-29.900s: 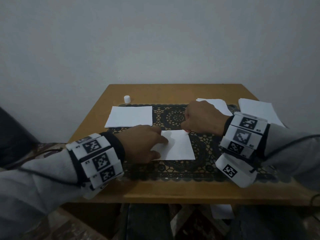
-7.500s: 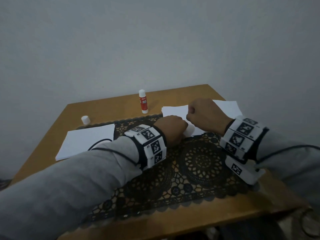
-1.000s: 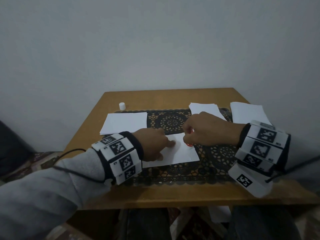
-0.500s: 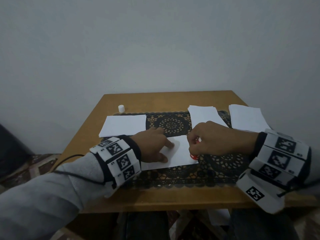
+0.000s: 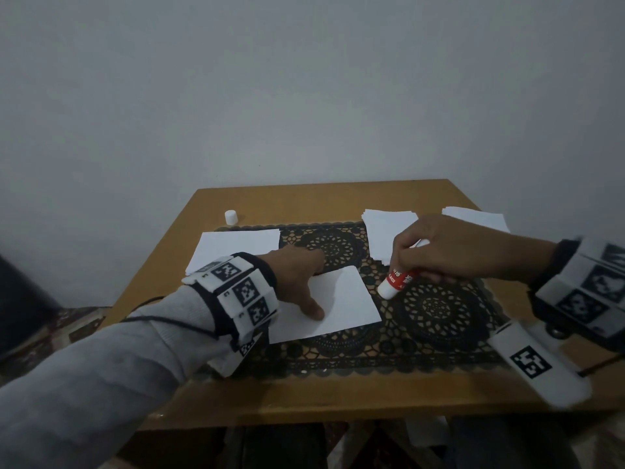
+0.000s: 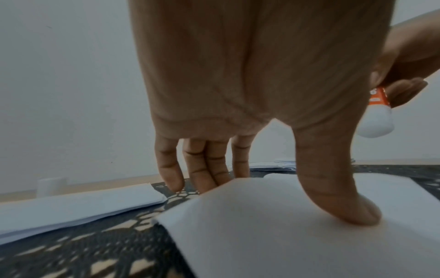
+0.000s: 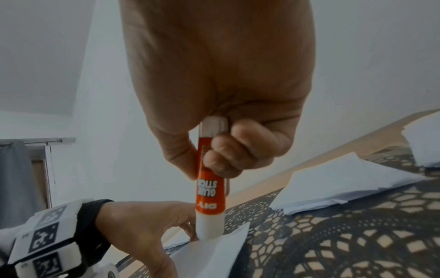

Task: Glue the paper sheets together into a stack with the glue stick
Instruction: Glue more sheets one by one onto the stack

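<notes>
A wooden table (image 5: pixel 338 394) fills the lower frame, a dark lace mat (image 5: pixel 436 309) across it. 3 paper piles lie along the mat's upper edge. At centre, the left hand (image 5: pixel 297 275), fingers straight, presses 1 paper sheet (image 5: pixel 345 302). Right of it, the right hand (image 5: pixel 449 248) grips the glue stick (image 5: pixel 397 282), tilted, white end down beside the sheet's right edge. A white cap (image 5: pixel 231 217) stands upper left.

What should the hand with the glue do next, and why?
Probably set the glue stick aside and take a fresh sheet from the pile. The right hand holds it just off the sheet's edge, while the left hand presses that sheet flat.
</notes>
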The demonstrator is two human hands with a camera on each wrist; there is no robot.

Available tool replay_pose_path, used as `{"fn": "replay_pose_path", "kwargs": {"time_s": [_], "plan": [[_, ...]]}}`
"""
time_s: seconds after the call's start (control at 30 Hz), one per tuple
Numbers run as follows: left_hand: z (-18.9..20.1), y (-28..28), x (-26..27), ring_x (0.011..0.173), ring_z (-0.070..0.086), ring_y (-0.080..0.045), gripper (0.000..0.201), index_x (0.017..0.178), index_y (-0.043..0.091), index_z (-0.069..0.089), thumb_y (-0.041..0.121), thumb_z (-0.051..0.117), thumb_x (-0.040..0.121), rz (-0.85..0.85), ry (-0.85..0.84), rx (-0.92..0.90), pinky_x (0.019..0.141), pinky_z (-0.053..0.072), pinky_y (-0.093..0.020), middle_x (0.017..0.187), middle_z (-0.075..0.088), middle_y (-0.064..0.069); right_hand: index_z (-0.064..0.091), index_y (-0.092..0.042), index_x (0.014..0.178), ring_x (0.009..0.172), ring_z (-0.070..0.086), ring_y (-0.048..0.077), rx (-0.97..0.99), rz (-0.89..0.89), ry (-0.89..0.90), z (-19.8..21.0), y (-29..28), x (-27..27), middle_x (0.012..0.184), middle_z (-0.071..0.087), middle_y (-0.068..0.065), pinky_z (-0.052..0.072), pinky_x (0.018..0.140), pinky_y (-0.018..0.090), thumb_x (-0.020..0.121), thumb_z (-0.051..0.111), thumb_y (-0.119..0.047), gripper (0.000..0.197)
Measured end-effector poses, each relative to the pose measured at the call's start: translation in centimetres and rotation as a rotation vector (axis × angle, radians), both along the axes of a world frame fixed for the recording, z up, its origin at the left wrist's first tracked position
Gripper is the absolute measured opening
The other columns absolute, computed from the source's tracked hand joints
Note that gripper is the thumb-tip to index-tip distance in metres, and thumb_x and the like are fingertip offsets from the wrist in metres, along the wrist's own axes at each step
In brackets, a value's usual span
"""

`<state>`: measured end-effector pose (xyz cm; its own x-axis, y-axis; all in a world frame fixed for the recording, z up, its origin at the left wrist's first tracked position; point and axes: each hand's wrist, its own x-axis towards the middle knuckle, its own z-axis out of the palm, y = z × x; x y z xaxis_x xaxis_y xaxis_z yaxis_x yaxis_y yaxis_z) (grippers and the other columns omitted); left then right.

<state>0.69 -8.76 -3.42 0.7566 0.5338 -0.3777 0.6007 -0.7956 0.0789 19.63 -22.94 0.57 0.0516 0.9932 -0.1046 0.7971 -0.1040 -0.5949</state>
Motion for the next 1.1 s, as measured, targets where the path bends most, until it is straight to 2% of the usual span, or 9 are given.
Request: {"fn": "replay_pose_path", "kwargs": {"time_s": [0.13, 0.27, 0.43, 0.57, 0.63, 0.7, 0.83, 0.9, 1.1], "plan": [[0.0, 0.1, -0.2, 0.092, 0.05, -0.018, 0.058, 0.115, 0.017, 0.046, 0.041, 0.079, 0.073, 0.038, -0.065, -0.073, 0.073, 0.041, -0.029, 0.102, 0.052, 0.002, 0.071, -0.019, 0.069, 0.046, 0.048, 0.014, 0.077, -0.05, 0.019, -0.5, -0.1, 0.2, 0.05, 0.056, 0.001, 0.041, 0.052, 0.03, 0.089, 0.059, -0.026, 0.023], [0.0, 0.5, -0.6, 0.081, 0.045, -0.016, 0.034, 0.098, 0.019, 0.045, 0.026, 0.074, 0.08, 0.059, -0.213, -0.097, 0.059, 0.035, -0.023, 0.083, 0.046, 0.009, 0.07, -0.023, 0.069, 0.043, 0.048, 0.013, 0.121, -0.061, 0.046, -0.6, 0.1, 0.2, 0.049, 0.056, -0.001, 0.043, 0.052, 0.03, 0.088, 0.06, -0.028, 0.023], [0.9, 0.8, -2.1, 0.076, 0.053, -0.01, 0.055, 0.127, 0.027, 0.042, 0.01, 0.07, 0.082, 0.084, -0.433, -0.225, 0.065, 0.046, -0.023, 0.088, 0.054, 0.007, 0.072, -0.024, 0.079, 0.043, 0.049, 0.011, 0.157, -0.089, 0.08, -0.6, 0.4, -0.1, 0.053, 0.058, 0.0, 0.04, 0.043, 0.023, 0.09, 0.06, -0.03, 0.017], [1.0, 1.0, -2.9, 0.095, 0.059, -0.018, 0.033, 0.11, 0.028, 0.067, 0.012, 0.071, 0.081, 0.113, -0.456, -0.269, 0.085, 0.049, -0.03, 0.104, 0.062, 0.003, 0.072, -0.026, 0.081, 0.044, 0.05, 0.008, 0.211, -0.107, 0.095, -1.3, 1.1, -0.5, 0.054, 0.06, -0.003, 0.041, 0.046, 0.024, 0.092, 0.058, -0.036, 0.02], [0.3, 0.9, -2.9, 0.103, 0.056, -0.018, 0.028, 0.108, 0.024, 0.066, 0.018, 0.072, 0.081, 0.237, -0.513, -0.237, 0.085, 0.044, -0.026, 0.112, 0.058, 0.001, 0.073, -0.027, 0.081, 0.045, 0.051, 0.002, 0.239, -0.119, 0.059, -1.6, 1.6, -0.6, 0.056, 0.062, -0.008, 0.042, 0.052, 0.026, 0.091, 0.059, -0.035, 0.019], [-0.5, 0.7, -3.0, 0.109, 0.05, -0.017, 0.036, 0.114, 0.019, 0.062, 0.023, 0.073, 0.081, 0.359, -0.554, -0.177, 0.087, 0.039, -0.024, 0.12, 0.053, 0.0, 0.073, -0.026, 0.083, 0.052, 0.053, -0.004, 0.279, -0.142, 0.007, -1.7, 2.2, -0.8, 0.061, 0.061, -0.016, 0.039, 0.057, 0.024, 0.091, 0.06, -0.032, 0.016], [-1.5, 0.1, -3.2, 0.112, 0.046, -0.016, 0.05, 0.126, 0.023, 0.05, 0.032, 0.072, 0.082, 0.34, -0.386, -0.134, 0.089, 0.038, -0.024, 0.134, 0.047, 0.0, 0.073, -0.022, 0.088, 0.072, 0.054, 0.002, 0.291, -0.148, -0.105, -1.9, 3.6, -1.5, 0.081, 0.064, -0.014, 0.037, 0.059, 0.02, 0.09, 0.061, -0.029, 0.015], [-1.4, -0.2, -3.2, 0.115, 0.047, -0.018, 0.053, 0.127, 0.025, 0.047, 0.035, 0.072, 0.081, 0.313, -0.325, -0.134, 0.088, 0.038, -0.024, 0.135, 0.047, 0.0, 0.074, -0.02, 0.091, 0.074, 0.053, 0.0, 0.277, -0.121, -0.146, -2.3, 4.4, -1.8, 0.085, 0.063, -0.016, 0.033, 0.057, 0.016, 0.092, 0.059, -0.03, 0.017], [-1.1, -0.5, -2.7, 0.103, 0.045, -0.014, 0.055, 0.127, 0.023, 0.046, 0.036, 0.073, 0.081, 0.303, -0.262, -0.111, 0.081, 0.035, -0.023, 0.132, 0.049, -0.002, 0.073, -0.016, 0.097, 0.069, 0.053, 0.005, 0.219, -0.07, -0.249, -3.6, 6.8, -2.9, 0.096, 0.062, -0.006, 0.034, 0.055, 0.018, 0.092, 0.059, -0.029, 0.02]]}}
